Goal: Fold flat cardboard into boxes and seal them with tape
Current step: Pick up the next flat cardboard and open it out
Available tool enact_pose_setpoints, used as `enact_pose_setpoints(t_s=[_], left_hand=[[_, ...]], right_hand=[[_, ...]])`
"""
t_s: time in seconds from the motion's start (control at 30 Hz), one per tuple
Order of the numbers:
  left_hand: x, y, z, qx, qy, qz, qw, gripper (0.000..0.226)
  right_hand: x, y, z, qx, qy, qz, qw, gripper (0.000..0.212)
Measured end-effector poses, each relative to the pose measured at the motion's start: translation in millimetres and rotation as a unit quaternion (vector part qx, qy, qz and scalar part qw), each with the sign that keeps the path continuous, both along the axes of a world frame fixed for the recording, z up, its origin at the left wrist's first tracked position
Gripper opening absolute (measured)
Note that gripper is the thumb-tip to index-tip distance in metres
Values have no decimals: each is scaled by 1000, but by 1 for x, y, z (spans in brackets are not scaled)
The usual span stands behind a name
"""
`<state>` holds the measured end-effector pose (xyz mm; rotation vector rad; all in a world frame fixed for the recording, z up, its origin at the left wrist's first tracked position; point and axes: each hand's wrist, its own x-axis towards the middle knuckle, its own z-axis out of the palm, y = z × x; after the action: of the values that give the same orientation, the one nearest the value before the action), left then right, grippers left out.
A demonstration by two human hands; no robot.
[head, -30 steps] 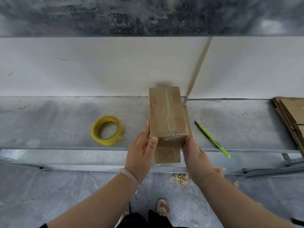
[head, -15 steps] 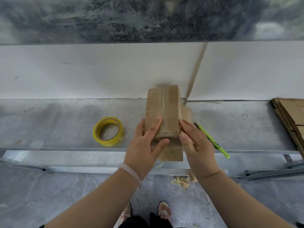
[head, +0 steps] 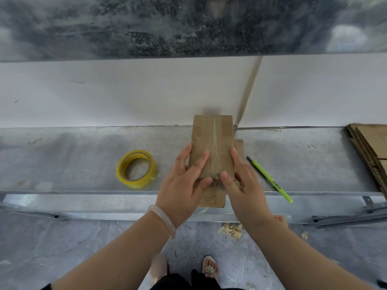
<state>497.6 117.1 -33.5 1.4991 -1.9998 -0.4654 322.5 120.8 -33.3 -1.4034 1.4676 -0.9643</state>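
Two hands work one box (head: 211, 143), which stands mid-worktop (head: 73, 160) with its far end near the white wall.

Step, as judged: smoothing the tape strip (head: 214, 147) along the top seam and over the near edge.

To do it well: rub outward from the seam, press the tape end down the near face, and brace the box against sliding.

- Left hand (head: 184, 191): fingers straight, flat on the top face left of the seam.
- Right hand (head: 245, 191): fingers straight along the right side, thumb on the tape end.
- Neither hand grips.
- Tape roll (head: 136, 169) lies left of the box.
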Motion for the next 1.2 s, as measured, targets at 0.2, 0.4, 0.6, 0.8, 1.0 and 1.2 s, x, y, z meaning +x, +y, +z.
enact_pose_setpoints(t_s=[0.2, 0.4, 0.6, 0.8, 1.0, 1.2], left_hand=[[-12, 10, -11, 85, 195, 72, 974, 56], [-32, 9, -3, 155, 398, 134, 894, 44], [-21, 6, -10, 57, 179, 109, 976, 75], [-7, 8, -24, 53, 165, 77, 982, 63], [-16, 19, -17, 99, 206, 88, 970, 62], [-28, 39, -17, 202, 287, 89, 932, 75]], right_hand=[[3, 1, 1, 0, 30, 9, 1000, 49], [9, 4, -2, 9, -6, -21, 1000, 46], [8, 4, -6, -2, 87, 1, 996, 67], [-3, 7, -24, -5, 84, -14, 996, 56], [-5, 18, -28, 119, -73, 4, 990, 62], [-2, 23, -7, 198, -153, -7, 968, 45]])
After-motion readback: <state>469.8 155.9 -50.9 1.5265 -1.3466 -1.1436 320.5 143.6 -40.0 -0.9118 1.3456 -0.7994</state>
